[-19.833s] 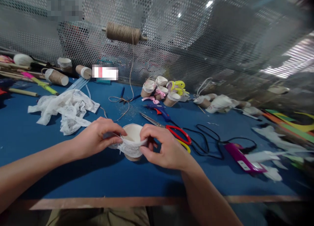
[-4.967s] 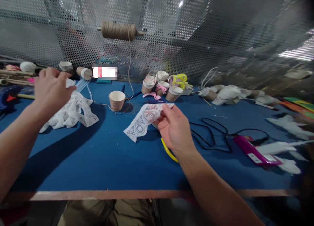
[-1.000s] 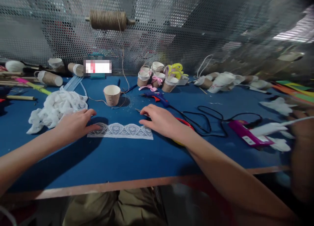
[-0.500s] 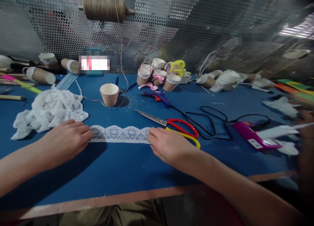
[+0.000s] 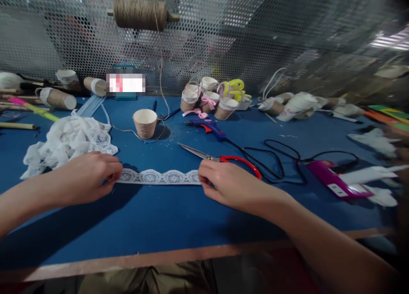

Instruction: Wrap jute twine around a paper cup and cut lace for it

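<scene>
A strip of white lace ribbon stretches straight between my two hands, low over the blue table. My left hand pinches its left end, beside a heap of loose white lace. At the right end, my right hand grips the strip with fingers closed. Just behind that hand lie scissors with a red handle; their other handle is hidden under the hand. Beyond the strip stands a twine-wrapped paper cup, upright, with loose twine around its base.
A blue glue gun lies behind the scissors, its black cord running right to a purple power strip. Several decorated cups stand at the back. A twine spool hangs on the perforated metal screen.
Both hands have lifted slightly, and the lace strip between them has tilted and looks narrower. My right hand now covers the scissors' yellow handle. The view has shifted a little.
</scene>
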A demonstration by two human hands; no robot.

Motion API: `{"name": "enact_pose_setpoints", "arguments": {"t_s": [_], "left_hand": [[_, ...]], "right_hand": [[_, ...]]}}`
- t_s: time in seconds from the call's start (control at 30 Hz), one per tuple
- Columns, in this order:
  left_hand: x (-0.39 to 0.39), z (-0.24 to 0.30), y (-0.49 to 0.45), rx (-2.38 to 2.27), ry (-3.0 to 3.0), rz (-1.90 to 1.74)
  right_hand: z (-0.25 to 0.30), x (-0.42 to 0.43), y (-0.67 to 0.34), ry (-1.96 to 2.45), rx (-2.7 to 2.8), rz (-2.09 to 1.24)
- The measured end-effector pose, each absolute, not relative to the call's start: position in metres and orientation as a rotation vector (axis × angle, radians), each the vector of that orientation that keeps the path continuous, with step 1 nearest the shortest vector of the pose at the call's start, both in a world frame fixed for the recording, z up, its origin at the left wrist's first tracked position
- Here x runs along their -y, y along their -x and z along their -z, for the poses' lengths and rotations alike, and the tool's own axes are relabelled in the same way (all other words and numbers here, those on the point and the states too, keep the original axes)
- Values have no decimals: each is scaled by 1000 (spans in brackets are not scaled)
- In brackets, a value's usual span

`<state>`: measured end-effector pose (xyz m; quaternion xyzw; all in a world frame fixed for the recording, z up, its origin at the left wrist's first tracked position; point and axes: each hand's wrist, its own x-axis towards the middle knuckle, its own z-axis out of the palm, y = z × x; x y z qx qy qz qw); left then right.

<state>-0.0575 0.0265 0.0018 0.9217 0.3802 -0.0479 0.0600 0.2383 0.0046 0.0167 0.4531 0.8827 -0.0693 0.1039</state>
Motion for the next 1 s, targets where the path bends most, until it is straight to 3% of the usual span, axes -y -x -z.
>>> {"name": "enact_pose_setpoints", "arguments": {"t_s": [0.2, 0.43, 0.7, 1.0], "left_hand": [[-45, -3, 53, -1200, -2681, 171], [-50, 8, 59, -1157, -2668, 20], [-48, 8, 58, -1132, -2650, 3], [-52, 4, 56, -1209, -2607, -18]], "right_hand": [[-18, -19, -232, -1456, -2577, 271], [-15, -16, -242, -1441, -2612, 671], [-3, -10, -242, -1384, -2686, 553], [4, -20, -242, -1641, -2717, 539]]}}
